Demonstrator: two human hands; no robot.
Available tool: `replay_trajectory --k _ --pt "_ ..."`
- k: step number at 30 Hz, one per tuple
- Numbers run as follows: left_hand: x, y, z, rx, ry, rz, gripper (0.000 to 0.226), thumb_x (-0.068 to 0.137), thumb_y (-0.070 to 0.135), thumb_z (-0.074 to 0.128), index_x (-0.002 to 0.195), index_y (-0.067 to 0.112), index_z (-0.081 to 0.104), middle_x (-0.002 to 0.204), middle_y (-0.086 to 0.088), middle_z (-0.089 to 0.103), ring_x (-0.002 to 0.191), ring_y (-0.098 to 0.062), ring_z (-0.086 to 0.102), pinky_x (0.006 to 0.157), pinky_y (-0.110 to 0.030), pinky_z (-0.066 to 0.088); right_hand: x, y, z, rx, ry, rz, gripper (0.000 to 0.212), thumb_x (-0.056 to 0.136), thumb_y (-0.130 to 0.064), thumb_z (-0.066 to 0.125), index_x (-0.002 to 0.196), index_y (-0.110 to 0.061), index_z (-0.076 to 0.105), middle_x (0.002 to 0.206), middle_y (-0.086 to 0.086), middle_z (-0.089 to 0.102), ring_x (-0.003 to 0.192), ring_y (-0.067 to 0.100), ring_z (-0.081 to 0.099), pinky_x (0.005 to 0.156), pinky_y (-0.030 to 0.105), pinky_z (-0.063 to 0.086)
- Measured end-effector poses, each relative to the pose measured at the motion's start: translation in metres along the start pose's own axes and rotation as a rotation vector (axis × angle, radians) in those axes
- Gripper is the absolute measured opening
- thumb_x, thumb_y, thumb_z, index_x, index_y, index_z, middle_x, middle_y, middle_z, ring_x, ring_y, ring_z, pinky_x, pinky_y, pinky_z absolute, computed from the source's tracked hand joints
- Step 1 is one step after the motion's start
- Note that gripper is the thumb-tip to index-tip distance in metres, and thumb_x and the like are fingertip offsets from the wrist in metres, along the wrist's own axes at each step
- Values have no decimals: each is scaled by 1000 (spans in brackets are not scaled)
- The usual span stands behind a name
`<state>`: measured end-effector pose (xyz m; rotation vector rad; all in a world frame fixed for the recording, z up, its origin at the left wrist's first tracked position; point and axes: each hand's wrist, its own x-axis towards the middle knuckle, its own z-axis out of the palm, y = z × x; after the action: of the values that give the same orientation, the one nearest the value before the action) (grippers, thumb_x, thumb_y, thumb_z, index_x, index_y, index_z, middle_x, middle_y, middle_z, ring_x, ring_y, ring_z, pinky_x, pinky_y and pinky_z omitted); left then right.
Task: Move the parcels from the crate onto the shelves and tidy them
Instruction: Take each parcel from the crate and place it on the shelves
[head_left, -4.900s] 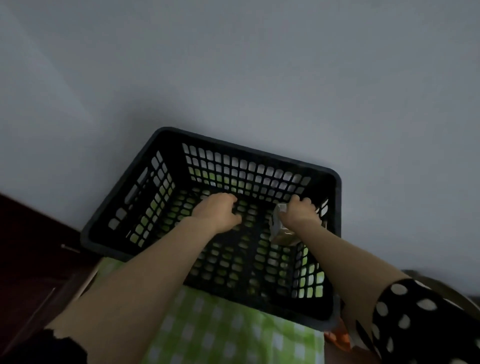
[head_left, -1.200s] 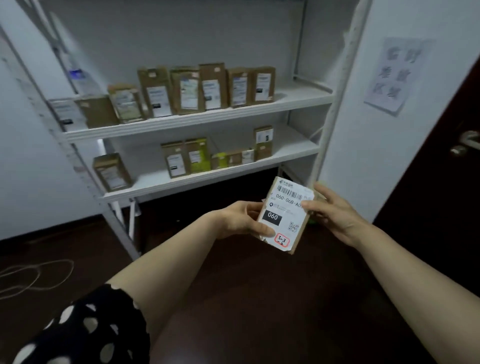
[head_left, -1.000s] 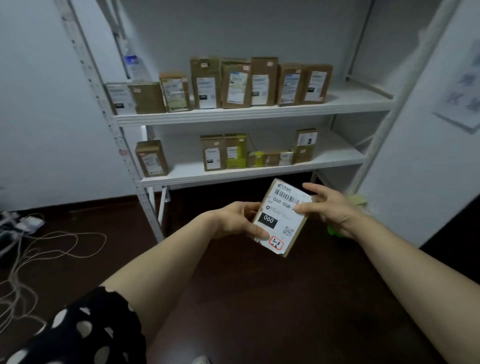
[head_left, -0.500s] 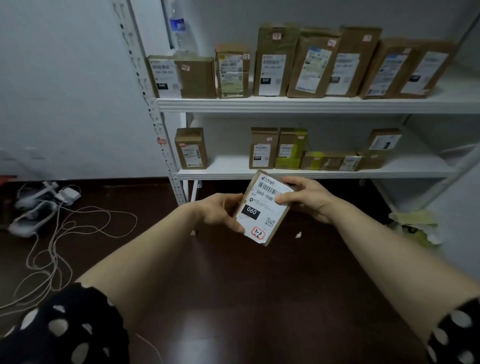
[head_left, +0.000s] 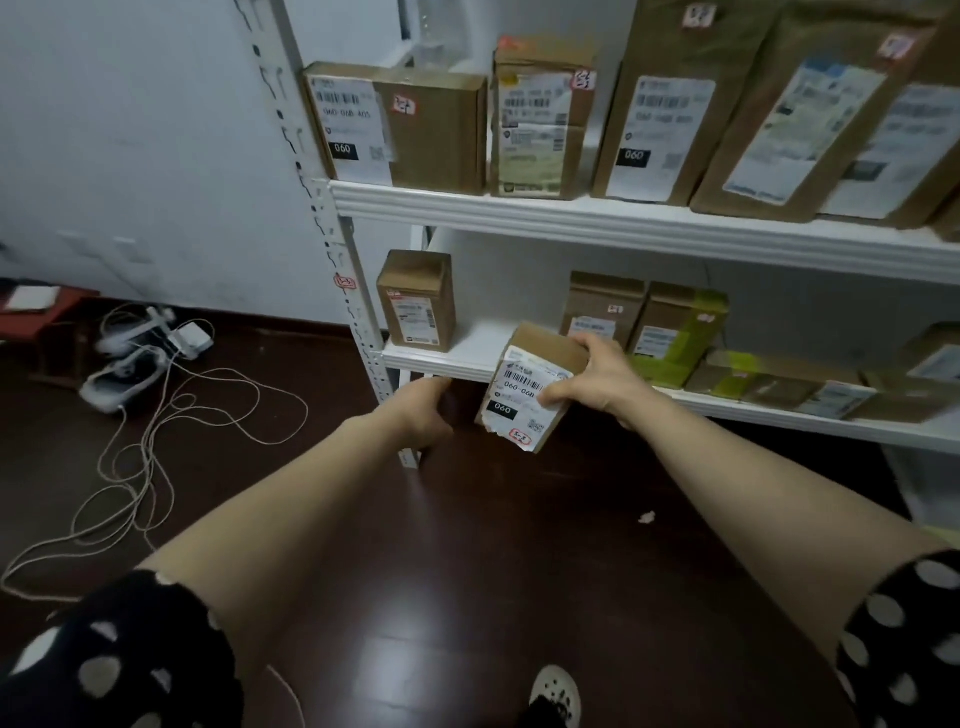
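My right hand (head_left: 592, 382) grips a small brown parcel (head_left: 524, 387) with a white "060" label, holding it at the front edge of the lower shelf (head_left: 441, 364). The parcel's top corner overlaps the shelf lip, between a lone upright box (head_left: 417, 300) on the left and a pair of upright parcels (head_left: 602, 312) on the right. My left hand (head_left: 423, 410) hangs just left of the parcel, below the shelf edge, fingers loosely curled and holding nothing. The upper shelf (head_left: 571, 218) carries a row of upright labelled parcels (head_left: 397, 124). The crate is out of view.
A white slotted upright post (head_left: 343, 270) stands at the rack's left end. Loose cables (head_left: 171, 415) and white devices (head_left: 135, 348) lie on the dark floor to the left. Flat parcels (head_left: 779, 384) fill the lower shelf's right part. My shoe (head_left: 556, 693) shows at the bottom.
I have come closer to the rack. My left hand has let go of the parcel and dropped to its left; my right hand carried the parcel up to the lower shelf's edge.
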<state>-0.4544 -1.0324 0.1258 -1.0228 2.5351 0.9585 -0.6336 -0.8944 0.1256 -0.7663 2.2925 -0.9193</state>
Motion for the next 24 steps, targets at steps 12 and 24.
replay_trajectory --k 12,24 --pt "140 -37 -24 203 279 -79 64 82 9 57 143 13 36 147 -12 34 137 -30 29 111 -40 31 160 -12 50 -230 -14 -64 98 66 -19 84 147 -18 28 139 10 35 125 27 44 103 35 38" --pt "224 -78 -58 386 476 53 86 85 11 57 152 17 3 160 -9 -4 146 -27 -11 119 -39 1 260 -12 110 -209 24 8 96 70 -13 81 148 -19 25 144 12 24 122 28 48 102 28 38"
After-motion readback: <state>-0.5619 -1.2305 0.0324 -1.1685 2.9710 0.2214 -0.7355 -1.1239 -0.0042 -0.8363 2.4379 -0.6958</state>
